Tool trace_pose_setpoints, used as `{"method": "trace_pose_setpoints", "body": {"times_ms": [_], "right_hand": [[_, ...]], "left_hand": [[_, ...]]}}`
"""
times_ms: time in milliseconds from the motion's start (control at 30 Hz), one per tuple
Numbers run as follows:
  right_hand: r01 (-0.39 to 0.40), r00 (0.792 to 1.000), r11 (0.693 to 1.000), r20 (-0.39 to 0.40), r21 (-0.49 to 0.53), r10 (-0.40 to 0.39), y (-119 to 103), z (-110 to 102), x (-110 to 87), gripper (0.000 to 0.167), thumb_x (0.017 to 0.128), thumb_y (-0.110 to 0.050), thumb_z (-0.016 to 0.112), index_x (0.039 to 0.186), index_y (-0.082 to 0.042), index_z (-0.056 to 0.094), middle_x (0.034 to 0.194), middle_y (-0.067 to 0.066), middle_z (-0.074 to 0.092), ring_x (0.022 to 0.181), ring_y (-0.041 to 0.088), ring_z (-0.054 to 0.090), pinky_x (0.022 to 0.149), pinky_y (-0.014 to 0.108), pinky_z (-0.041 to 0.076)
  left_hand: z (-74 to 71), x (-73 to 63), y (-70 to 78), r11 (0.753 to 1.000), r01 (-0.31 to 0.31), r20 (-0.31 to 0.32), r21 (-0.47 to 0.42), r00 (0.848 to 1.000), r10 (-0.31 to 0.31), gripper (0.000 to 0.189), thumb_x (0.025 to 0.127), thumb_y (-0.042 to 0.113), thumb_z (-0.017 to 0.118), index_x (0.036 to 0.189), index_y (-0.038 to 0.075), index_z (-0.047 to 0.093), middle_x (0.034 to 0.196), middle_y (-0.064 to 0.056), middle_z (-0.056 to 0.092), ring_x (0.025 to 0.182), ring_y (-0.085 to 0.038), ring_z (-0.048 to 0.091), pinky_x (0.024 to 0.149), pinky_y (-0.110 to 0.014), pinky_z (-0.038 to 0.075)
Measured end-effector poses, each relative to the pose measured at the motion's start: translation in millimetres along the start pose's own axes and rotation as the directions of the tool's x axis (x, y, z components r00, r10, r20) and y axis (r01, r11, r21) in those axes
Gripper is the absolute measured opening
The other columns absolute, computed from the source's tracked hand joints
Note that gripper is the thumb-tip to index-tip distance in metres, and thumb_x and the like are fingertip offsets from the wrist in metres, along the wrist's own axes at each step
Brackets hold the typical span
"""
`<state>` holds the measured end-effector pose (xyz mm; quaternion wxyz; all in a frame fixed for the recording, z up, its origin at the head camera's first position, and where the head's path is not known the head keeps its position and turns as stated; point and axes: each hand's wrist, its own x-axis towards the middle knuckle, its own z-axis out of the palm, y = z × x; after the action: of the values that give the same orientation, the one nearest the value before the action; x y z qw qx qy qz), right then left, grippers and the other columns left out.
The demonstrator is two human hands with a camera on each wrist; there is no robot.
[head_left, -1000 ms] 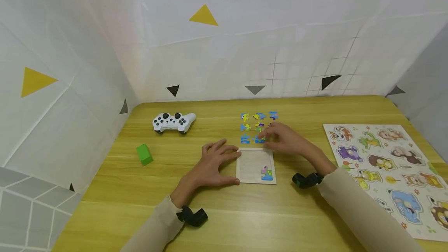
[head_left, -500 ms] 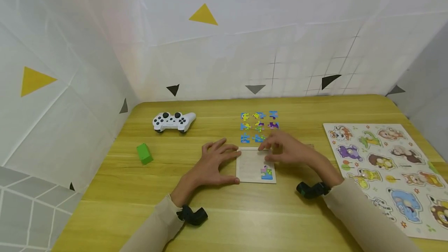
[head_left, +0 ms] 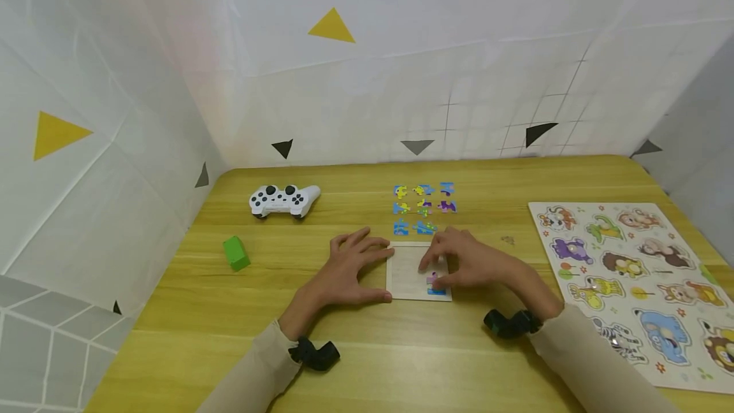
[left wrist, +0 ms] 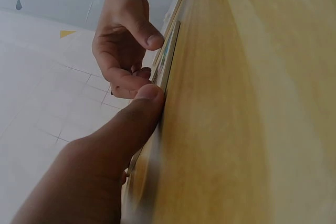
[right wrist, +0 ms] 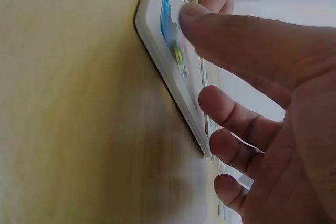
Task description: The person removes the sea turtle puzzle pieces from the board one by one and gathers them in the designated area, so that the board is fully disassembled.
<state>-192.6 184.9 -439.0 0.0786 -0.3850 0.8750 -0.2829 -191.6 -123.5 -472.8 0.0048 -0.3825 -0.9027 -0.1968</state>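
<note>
A small pale wooden puzzle tray [head_left: 401, 299] lies on the table, with a few joined jigsaw pieces [head_left: 437, 292] in its near right corner. My left hand [head_left: 352, 273] rests at the tray's left edge, fingers spread and thumb touching its side. Over the right half of the tray is my right hand [head_left: 464, 260]. Its thumb [right wrist: 202, 22] is at the joined pieces, apparently touching them, while the other fingers bend loosely above the tray. No piece shows between them. Several loose jigsaw pieces [head_left: 424, 208], blue, yellow and purple, lie in rows beyond the tray.
A white game controller [head_left: 283, 201] lies at the back left, and a green block [head_left: 236, 253] sits nearer. On the right is a large animal puzzle board [head_left: 636, 273]. A small brownish piece [head_left: 508, 240] lies between it and my right hand. White sheeting [head_left: 367, 101] rises behind the table.
My right hand has moved from the loose pieces toward me, down over the tray, and its thumb has come onto the joined pieces. The left hand stays where it was.
</note>
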Motion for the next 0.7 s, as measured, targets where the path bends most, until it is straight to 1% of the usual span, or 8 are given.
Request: {"method": "trace_pose_setpoints", "body": {"times_ms": [233, 467, 700], "right_hand": [[-0.005, 0.999, 1.0, 0.043, -0.013, 0.005, -5.8, 0.9, -1.6, 0.03, 0.077, -0.038, 0.089, 0.103, -0.032, 0.078, 0.098, -0.01, 0.062, 0.097, 0.013, 0.048, 0.083, 0.035, 0.031], [-0.016, 0.998, 1.0, 0.057, -0.017, 0.017, -9.2, -0.4, -4.4, 0.034, 0.073, -0.041, 0.091, 0.101, -0.031, 0.077, 0.099, -0.009, 0.062, 0.099, 0.011, 0.047, 0.084, 0.037, 0.031], [-0.009, 0.999, 1.0, 0.05, -0.009, 0.009, -8.2, 0.4, -5.3, 0.034, 0.073, -0.041, 0.092, 0.101, -0.031, 0.076, 0.1, -0.009, 0.062, 0.1, 0.011, 0.047, 0.085, 0.037, 0.032]], "left_hand": [[1.2, -0.3, -0.7, 1.0, -0.007, -0.011, -0.007, 1.0, 0.007, 0.081, 0.081, 0.067, 0.073, 0.149, 0.03, 0.053, 0.154, 0.008, 0.047, 0.156, -0.035, 0.023, 0.116, -0.061, 0.013], [0.3, 0.1, -0.3, 1.0, -0.002, -0.004, -0.016, 1.0, 0.002, 0.081, 0.081, 0.069, 0.072, 0.149, 0.031, 0.053, 0.154, 0.009, 0.047, 0.156, -0.035, 0.022, 0.116, -0.061, 0.012], [-0.7, -0.5, -0.2, 1.0, -0.003, -0.006, -0.019, 1.0, 0.003, 0.081, 0.081, 0.068, 0.073, 0.149, 0.03, 0.053, 0.154, 0.008, 0.047, 0.156, -0.035, 0.022, 0.116, -0.061, 0.013]]}}
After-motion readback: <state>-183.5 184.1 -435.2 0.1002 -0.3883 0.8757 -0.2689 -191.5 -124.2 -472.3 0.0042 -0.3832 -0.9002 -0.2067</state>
